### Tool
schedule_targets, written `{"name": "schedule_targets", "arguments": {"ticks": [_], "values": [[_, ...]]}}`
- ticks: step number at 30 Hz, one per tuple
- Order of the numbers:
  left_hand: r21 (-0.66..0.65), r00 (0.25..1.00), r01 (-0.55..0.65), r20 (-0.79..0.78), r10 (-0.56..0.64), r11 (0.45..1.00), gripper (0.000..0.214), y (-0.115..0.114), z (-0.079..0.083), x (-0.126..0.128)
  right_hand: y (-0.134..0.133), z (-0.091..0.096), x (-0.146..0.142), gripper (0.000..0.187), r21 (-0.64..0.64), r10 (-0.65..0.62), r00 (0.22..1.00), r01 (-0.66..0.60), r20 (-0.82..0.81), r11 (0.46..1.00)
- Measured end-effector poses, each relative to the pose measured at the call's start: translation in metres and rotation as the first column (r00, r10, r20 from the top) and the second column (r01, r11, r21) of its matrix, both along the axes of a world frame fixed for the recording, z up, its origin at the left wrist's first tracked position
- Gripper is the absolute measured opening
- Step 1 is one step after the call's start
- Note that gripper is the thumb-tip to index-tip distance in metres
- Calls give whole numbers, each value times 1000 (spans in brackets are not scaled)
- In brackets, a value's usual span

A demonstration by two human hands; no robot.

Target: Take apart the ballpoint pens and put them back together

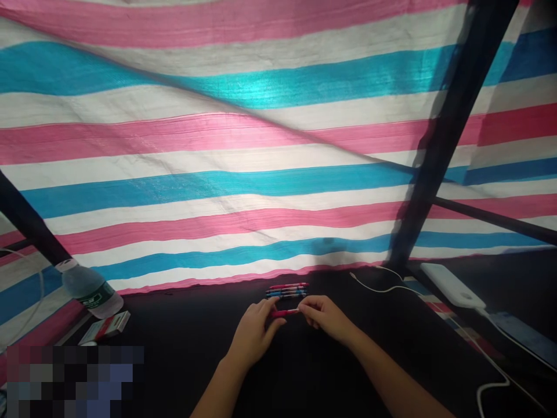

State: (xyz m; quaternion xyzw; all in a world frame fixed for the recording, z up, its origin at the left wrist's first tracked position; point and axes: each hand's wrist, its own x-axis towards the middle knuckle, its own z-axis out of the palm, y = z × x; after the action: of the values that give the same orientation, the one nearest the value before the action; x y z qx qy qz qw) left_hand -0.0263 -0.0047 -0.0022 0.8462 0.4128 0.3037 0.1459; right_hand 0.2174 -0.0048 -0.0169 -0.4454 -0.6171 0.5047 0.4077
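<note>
Between my two hands, above the black surface (195, 348), is a pen (281, 313) with a red barrel and a pale end. My left hand (256, 331) grips the red part between thumb and fingers. The pale end is pinched by the fingertips of my right hand (324, 316). Just beyond my hands, several pens (287, 288) lie side by side, red, pale and blue ones among them. My fingers cover parts of the held pen, so I cannot tell whether it is whole or in parts.
A water bottle (93, 293) leans at the left, with a small box (107, 327) beside it. At the right are a white power bank (452, 284), a phone-like slab (524, 334) and white cables (500, 383). Striped sheeting (217, 186) hangs behind, with a dark pole (444, 145).
</note>
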Motion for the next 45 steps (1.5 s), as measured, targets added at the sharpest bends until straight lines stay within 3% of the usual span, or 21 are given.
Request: {"name": "schedule_targets", "arguments": {"ticks": [2,6,14,16,25,28,37,45], "values": [[60,1000,11,-27,-9,998,43,0,-1,2,-1,0,-1,39,4,18,1000,-18,8,1000],[125,989,62,-144,-43,990,11,-1,2,5,-3,2,-2,37,29,36,999,-37,34,999],[202,971,98,-232,-49,974,21,0,3,8,-4,2,-4,34,81,49,998,-51,33,995],[198,969,94,-242,-44,976,11,-1,3,10,-4,2,-5,32,90,45,998,-48,38,995],[205,972,81,-235,-32,975,24,-2,3,10,-6,0,-8,33,110,35,998,-40,42,993],[179,968,84,-248,-37,980,12,-2,3,11,-6,2,-9,34,108,32,998,-38,55,993],[115,958,101,-278,-65,988,28,-8,11,12,-9,-3,-12,24,200,17,986,-50,164,978],[30,952,34,-305,-24,999,6,-4,2,11,-11,-1,-12,22,213,-2,981,-40,193,976]]}}
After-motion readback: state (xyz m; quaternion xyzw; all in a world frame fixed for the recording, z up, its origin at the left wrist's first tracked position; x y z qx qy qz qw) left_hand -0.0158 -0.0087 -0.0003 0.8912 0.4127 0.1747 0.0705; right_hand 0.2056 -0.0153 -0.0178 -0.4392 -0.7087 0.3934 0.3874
